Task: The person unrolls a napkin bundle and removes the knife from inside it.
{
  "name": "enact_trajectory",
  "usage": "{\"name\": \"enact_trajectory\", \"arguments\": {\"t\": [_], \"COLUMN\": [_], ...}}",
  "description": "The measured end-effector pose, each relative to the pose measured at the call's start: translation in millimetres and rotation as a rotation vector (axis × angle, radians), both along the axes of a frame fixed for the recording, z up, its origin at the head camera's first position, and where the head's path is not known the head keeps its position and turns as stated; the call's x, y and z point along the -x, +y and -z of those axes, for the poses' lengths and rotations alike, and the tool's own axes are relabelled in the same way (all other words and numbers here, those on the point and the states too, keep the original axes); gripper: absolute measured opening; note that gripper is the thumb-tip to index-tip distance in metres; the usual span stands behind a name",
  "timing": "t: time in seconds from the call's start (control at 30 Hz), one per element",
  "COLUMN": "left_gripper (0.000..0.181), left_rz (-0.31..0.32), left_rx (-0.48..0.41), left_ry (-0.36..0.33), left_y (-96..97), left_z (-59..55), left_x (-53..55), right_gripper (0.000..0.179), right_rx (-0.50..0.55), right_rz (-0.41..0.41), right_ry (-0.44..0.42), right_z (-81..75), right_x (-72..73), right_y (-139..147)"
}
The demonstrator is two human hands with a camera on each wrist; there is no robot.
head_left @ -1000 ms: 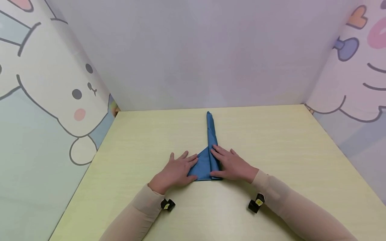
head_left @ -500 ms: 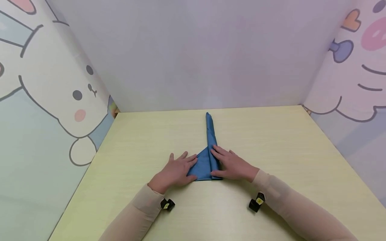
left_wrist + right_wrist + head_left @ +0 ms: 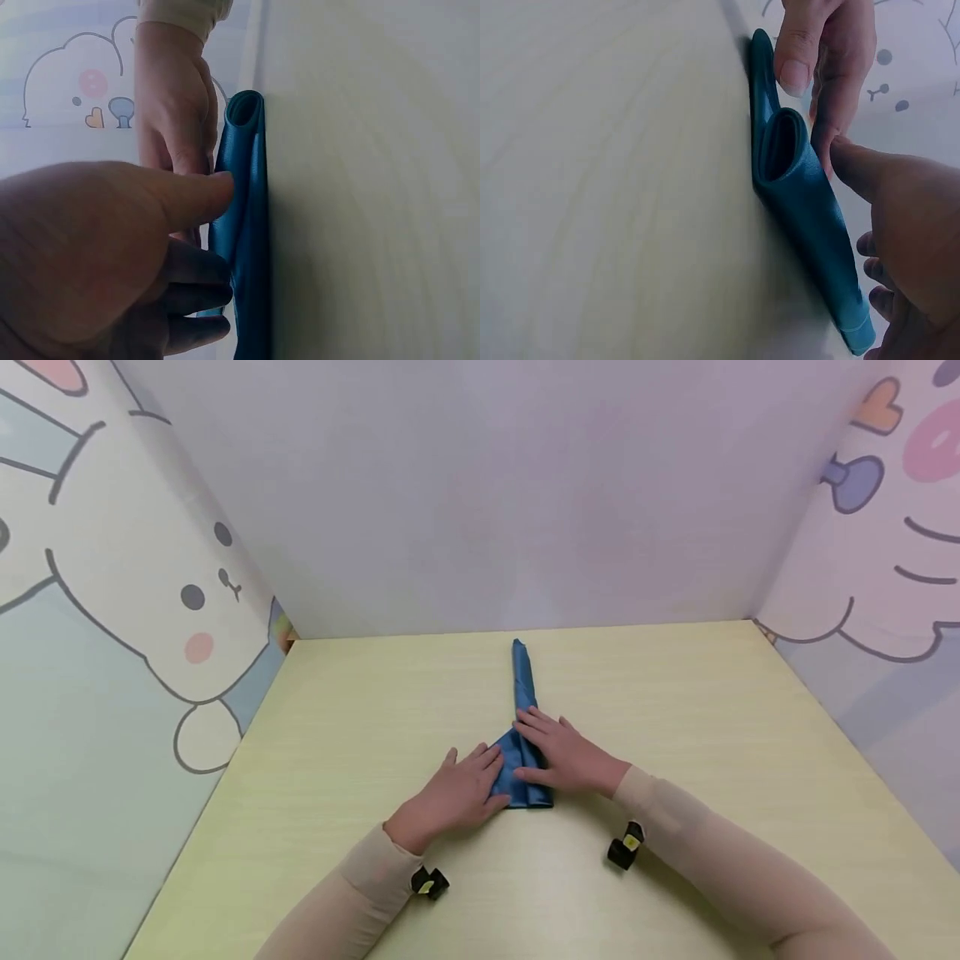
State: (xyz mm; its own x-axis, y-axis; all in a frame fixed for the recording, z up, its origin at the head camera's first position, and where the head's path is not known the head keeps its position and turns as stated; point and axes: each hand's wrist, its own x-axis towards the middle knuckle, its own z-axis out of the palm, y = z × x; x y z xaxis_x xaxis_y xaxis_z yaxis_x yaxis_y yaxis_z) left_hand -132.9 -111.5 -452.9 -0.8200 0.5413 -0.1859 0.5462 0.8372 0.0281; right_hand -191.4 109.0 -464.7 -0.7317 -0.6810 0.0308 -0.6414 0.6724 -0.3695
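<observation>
A blue cloth (image 3: 524,681), partly rolled, lies on the table with a narrow tail pointing to the back edge. My left hand (image 3: 457,789) rests on its flat left part with fingers extended. On the rolled right side lies my right hand (image 3: 570,753), its fingers fairly straight and thumb spread. In the left wrist view, the rolled end of the cloth (image 3: 244,157) shows as a coil beside my left thumb. The right wrist view shows the hollow roll of the cloth (image 3: 810,210) between my two hands. Parts of the flat cloth are hidden under the left fingers.
The pale wooden table (image 3: 375,693) spreads around the cloth. A plain wall (image 3: 480,510) rises behind it, and walls with cartoon drawings (image 3: 135,568) stand at both sides. Small black devices (image 3: 625,846) hang at both wrists.
My left hand has shifted right over the cloth's flat part, leaving less of it showing. My right hand has moved slightly left and farther away along the roll.
</observation>
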Motion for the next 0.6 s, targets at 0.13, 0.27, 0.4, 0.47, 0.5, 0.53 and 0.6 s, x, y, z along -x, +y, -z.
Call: {"name": "enact_trajectory", "arguments": {"t": [0.13, 0.27, 0.4, 0.47, 0.5, 0.53, 0.6], "left_gripper": [0.069, 0.068, 0.067, 0.067, 0.067, 0.067, 0.066], "left_rz": [-0.007, -0.010, 0.006, 0.015, 0.019, 0.021, 0.021], "left_rx": [-0.001, -0.009, 0.000, 0.005, 0.008, 0.010, 0.017], "left_ry": [-0.011, -0.032, -0.016, -0.007, -0.005, -0.005, -0.009], "left_y": [0.6, -2.3, -6.1, -8.0, -8.9, -9.9, -12.4], "left_z": [3.6, 5.1, 4.0, 3.1, 2.8, 2.5, 2.3], "left_x": [0.3, -0.6, -0.3, 0.2, 0.3, 0.5, 0.6], "right_gripper": [0.087, 0.090, 0.090, 0.091, 0.091, 0.091, 0.091], "right_rx": [-0.033, -0.048, -0.037, -0.045, -0.048, -0.053, -0.065], "right_rz": [-0.008, -0.021, -0.017, -0.012, -0.012, -0.013, -0.019], "right_ry": [0.019, 0.016, 0.016, 0.022, 0.025, 0.026, 0.025], "right_z": [4.2, 7.5, 8.8, 9.4, 9.7, 10.1, 10.5], "right_x": [5.7, 6.6, 6.5, 6.8, 6.9, 7.0, 6.9], "right_y": [-2.1, -1.7, -1.5, -2.2, -2.8, -3.6, -5.7]}}
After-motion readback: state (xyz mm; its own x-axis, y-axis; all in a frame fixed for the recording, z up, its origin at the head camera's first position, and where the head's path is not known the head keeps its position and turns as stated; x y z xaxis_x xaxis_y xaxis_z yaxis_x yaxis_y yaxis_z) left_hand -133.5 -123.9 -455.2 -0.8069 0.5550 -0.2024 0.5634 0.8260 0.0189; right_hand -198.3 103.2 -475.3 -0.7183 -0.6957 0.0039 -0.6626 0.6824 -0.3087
